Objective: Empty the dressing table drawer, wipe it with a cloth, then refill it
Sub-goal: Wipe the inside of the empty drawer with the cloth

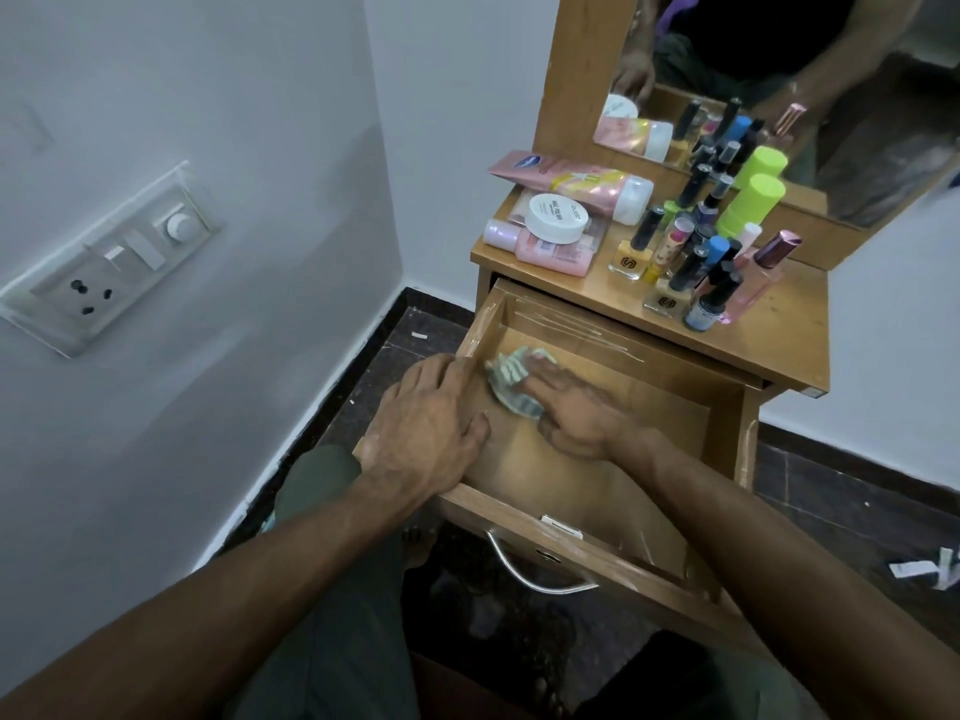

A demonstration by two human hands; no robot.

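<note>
Wooden drawer (597, 550) is pulled out and bare, so the emptying looks done. Your right hand (576, 407) presses the striped cloth (511, 381) flat-fingered into the far left corner, while your left hand (428, 426) rests loosely open on the side rail. Bottles (696, 252) and tubes (571, 181) wait on the counter (779, 350); refilling remains.

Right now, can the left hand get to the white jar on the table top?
Probably yes. The left hand rests on the drawer rim, holding nothing. The white jar lies on top of the pink tubes, uncovered, with open space between them.
</note>
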